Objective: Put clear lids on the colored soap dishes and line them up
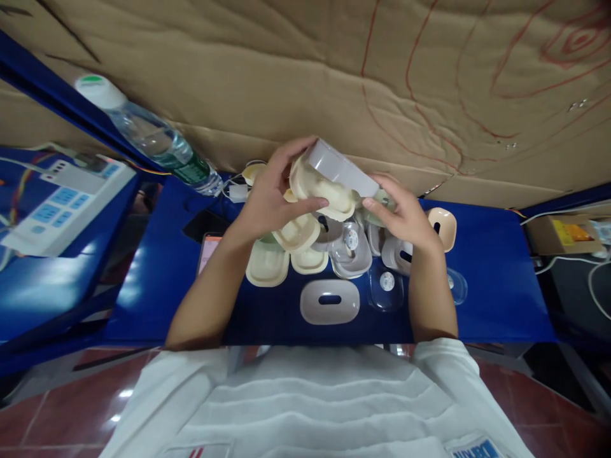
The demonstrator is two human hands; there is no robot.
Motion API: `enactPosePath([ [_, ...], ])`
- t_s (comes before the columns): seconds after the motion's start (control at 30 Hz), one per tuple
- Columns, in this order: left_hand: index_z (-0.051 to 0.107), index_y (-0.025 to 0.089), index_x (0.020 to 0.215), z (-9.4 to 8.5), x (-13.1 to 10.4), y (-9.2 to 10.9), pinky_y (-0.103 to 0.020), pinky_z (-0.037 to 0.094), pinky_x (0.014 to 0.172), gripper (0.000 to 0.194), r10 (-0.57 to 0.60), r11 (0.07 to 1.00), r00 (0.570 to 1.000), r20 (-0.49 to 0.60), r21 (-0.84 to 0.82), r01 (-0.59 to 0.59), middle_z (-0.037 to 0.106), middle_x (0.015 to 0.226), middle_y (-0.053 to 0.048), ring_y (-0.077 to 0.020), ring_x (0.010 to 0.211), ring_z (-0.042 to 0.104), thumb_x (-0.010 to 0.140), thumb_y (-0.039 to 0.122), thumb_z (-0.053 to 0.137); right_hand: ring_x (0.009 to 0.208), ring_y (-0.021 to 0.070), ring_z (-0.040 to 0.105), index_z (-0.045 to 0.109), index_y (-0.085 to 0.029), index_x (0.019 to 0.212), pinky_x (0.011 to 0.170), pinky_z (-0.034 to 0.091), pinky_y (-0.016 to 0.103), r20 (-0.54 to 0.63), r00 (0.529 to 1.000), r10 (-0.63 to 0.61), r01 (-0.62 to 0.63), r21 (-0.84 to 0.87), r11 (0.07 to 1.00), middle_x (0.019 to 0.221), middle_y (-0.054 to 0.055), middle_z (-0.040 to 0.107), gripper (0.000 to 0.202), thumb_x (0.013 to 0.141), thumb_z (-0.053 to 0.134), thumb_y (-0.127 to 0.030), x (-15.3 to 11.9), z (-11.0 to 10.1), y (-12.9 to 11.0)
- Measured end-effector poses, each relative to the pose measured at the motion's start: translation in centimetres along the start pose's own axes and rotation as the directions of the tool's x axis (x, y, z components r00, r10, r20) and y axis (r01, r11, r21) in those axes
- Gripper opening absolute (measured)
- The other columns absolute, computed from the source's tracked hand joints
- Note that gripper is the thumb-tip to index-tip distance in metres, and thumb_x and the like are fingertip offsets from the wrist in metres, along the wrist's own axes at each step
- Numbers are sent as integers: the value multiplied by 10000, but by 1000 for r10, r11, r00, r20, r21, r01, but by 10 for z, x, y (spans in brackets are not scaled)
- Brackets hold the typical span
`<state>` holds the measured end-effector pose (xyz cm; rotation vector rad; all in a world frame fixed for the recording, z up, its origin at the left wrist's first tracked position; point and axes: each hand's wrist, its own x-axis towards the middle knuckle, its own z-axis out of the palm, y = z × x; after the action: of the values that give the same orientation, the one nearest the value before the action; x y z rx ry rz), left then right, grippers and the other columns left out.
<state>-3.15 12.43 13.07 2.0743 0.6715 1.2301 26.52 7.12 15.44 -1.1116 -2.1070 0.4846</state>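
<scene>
Above the pile on the table, my left hand [279, 194] is closed on a cream plastic container [324, 191], its thumb along the near edge. A pale grey plastic box [341, 168] lies tilted against that container, on its far side. My right hand [398, 207] grips the right end of the grey box between thumb and fingers; the fingertips behind it are hidden. Below the hands are several cream trays [267, 264] and a clear-topped grey container [351, 251] with a round label. Nearer to me lies a grey oval lid [329, 302] with a slot.
A clear lid [386, 286] and a peach slotted lid [443, 226] lie on the blue table [496, 273]. A water bottle [153, 137] and a power strip [71, 203] are at the left. A cardboard wall [286, 76] rises behind; an open carton [563, 235] stands right.
</scene>
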Motion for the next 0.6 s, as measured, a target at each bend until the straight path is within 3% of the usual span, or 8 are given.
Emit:
enactPosePath([
  [0.07, 437, 281, 1594, -2, -1, -3, -479, 564, 1205, 783, -38, 998, 998, 50, 46, 36, 545, 1616, -89, -238, 1471, 581, 960, 550, 812, 1391, 305, 637, 668, -257, 1438, 1216, 476, 530, -29, 1000, 2, -4, -99, 995, 1452, 101, 711, 456, 1093, 586, -544, -2, -4, 4],
  [0.17, 592, 236, 1451, -2, -1, 0, -443, 607, 1142, 462, -75, 981, 996, 46, 183, 65, 618, 1519, -80, -215, 1382, 641, 1015, 319, 720, 1406, 307, 618, 660, -238, 1437, 1223, 455, 554, -44, 999, 28, -38, -246, 969, 1465, 111, 700, 442, 1104, 575, -515, -4, -9, 9],
  [0.23, 676, 230, 1317, -3, -1, 5, -418, 622, 1094, 346, -57, 955, 998, -5, 290, 56, 653, 1463, -71, -220, 1354, 653, 975, 178, 680, 1437, 308, 585, 632, -235, 1472, 1239, 431, 580, -52, 995, 86, -99, -343, 934, 1513, 124, 664, 466, 1103, 582, -515, -7, -13, 9],
  [0.33, 710, 249, 1204, -9, 1, 7, -393, 626, 1035, 325, -51, 903, 986, -157, 416, 113, 666, 1419, -54, -205, 1262, 686, 945, 74, 621, 1497, 328, 519, 571, -230, 1545, 1261, 393, 631, -69, 987, 147, -162, -446, 880, 1595, 149, 583, 540, 1094, 604, -525, -17, -25, 4],
  [0.43, 696, 232, 1194, -23, 0, -2, -433, 595, 1094, 254, -74, 836, 954, -289, 504, 218, 656, 1382, -68, -200, 1230, 680, 995, 102, 606, 1516, 331, 510, 541, -277, 1583, 1261, 404, 623, -67, 982, 174, -185, -469, 864, 1613, 137, 568, 544, 1103, 580, -531, -33, -43, -5],
  [0.6, 664, 227, 1268, -38, -6, -17, -515, 476, 1246, 230, -158, 781, 971, -181, 579, 235, 636, 1386, -86, -240, 1381, 593, 1101, 365, 585, 1472, 358, 583, 658, -263, 1466, 1209, 449, 638, -98, 963, 251, -264, -523, 810, 1539, 144, 645, 487, 1097, 564, -567, -67, -65, -21],
])
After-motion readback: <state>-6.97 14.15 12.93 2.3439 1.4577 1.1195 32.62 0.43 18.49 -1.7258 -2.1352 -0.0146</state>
